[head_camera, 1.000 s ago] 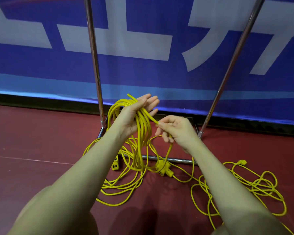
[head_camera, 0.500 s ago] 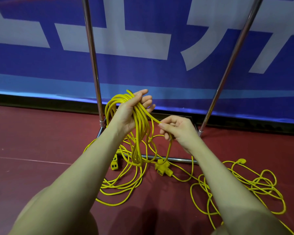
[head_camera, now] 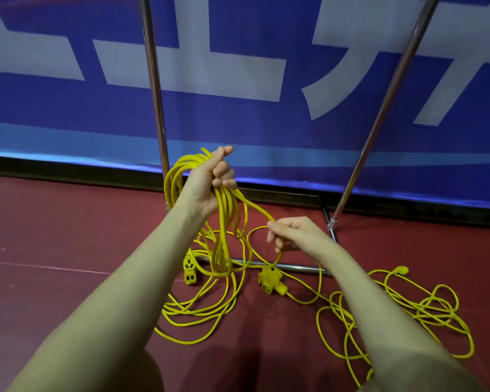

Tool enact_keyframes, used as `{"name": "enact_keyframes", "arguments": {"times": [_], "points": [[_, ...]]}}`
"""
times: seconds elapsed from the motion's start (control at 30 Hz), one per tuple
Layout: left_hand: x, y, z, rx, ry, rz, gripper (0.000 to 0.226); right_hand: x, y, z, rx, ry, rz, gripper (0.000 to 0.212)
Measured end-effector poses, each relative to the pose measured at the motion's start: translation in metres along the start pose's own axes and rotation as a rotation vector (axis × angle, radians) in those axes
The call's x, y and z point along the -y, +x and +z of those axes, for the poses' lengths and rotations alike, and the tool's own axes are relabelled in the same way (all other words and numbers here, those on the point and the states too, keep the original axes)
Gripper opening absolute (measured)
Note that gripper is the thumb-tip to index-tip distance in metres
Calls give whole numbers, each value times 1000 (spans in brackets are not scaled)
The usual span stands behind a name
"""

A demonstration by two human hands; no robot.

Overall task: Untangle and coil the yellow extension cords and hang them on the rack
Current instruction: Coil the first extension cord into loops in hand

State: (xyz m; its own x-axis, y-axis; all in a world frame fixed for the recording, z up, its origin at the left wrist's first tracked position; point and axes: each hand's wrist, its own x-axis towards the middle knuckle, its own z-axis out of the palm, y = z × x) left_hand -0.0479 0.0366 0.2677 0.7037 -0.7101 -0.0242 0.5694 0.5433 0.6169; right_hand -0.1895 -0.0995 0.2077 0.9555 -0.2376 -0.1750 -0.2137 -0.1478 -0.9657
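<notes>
The yellow coil hangs in mid-air in front of the rack, several loops gathered at the top and drooping toward the red floor. The left hand holds that bundle, fingers curled round the gathered strands. One strand runs down and right to the right hand, whose fingers pinch it, the slack looping below.

This cord looks light and floppy, with just enough spring that loops want to open and slide; I'd judge a smooth jacket that slips unless the bundle is clamped at its top, where all turns cross. The free strand is best taken close to the bundle, one loop's length out, so each turn matches.

Below, more cord lies heaped on the floor, a socket block left of the hanging loops and a multi-way socket beside the base bar of the rack. Those blocks are the heavy ends; they may snag or swing.

Right of that, a second cord sprawls loose, its plug at the far edge. Two chrome uprights rise before a blue banner.
</notes>
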Motion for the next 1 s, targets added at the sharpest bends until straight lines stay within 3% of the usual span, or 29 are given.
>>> {"name": "enact_keyframes", "arguments": {"times": [0.1,0.17,0.27,0.33,0.5,0.7,0.9,1.0], "points": [[2,-2,-4,27,25,-31,26,-10,5,-5,-184,-90,-9,37],[-1,-4,-5,51,21,-41,36,-11,6,-4,-213,-111,-20,36],[-9,-8,-5,112,10,-53,54,-5,5,1,-140,-25,-50,20],[-15,-12,-4,155,-4,-45,52,1,3,4,-93,-36,-106,11],[-19,-21,4,196,-59,-15,58,14,2,22,-15,-140,-181,31],[-11,-28,15,158,-109,9,64,24,-4,41,159,78,-112,41],[-5,-31,25,46,-157,54,39,31,-14,37,170,178,-184,34],[-1,-32,32,23,-142,78,37,32,-19,41,265,347,-140,56]]}}
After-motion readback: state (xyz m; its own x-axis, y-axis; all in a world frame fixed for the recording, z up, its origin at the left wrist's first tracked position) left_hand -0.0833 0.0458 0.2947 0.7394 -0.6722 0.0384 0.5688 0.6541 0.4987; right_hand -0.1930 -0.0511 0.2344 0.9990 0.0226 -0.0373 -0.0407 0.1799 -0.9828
